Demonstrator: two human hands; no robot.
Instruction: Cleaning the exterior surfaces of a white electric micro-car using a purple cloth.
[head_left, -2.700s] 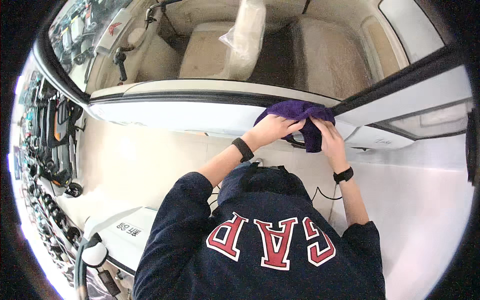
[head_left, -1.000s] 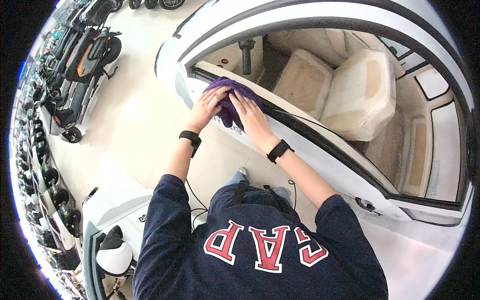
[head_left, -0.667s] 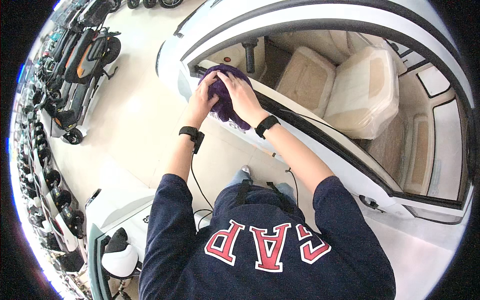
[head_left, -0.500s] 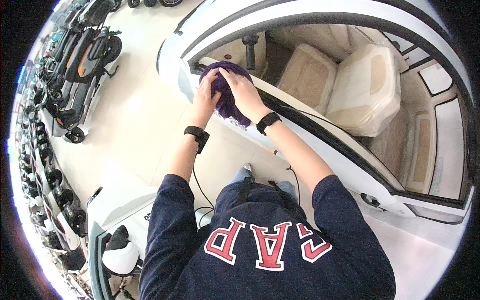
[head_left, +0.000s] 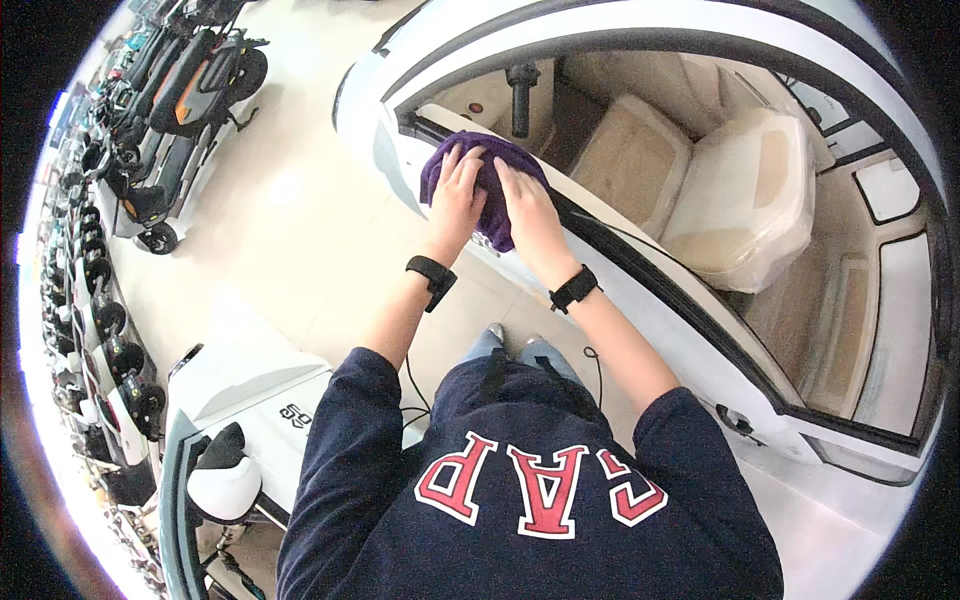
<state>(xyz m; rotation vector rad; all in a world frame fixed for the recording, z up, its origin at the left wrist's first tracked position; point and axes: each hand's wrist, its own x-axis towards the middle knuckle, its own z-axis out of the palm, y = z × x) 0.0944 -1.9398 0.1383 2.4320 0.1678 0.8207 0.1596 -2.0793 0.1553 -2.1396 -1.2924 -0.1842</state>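
Purple cloth under left hand, right hand, on white door sill

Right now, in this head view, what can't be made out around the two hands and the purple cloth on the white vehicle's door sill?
- Both palms: left hand and right hand lie face down on the purple cloth.
- White door sill under the cloth: covered, its condition unseen.
- Feet: mostly hidden by the navy sweatshirt.

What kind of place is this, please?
Probably a showroom or shop for small electric vehicles: scooters stand in rows on a pale glossy floor, and both hands press a purple cloth on a white enclosed vehicle.
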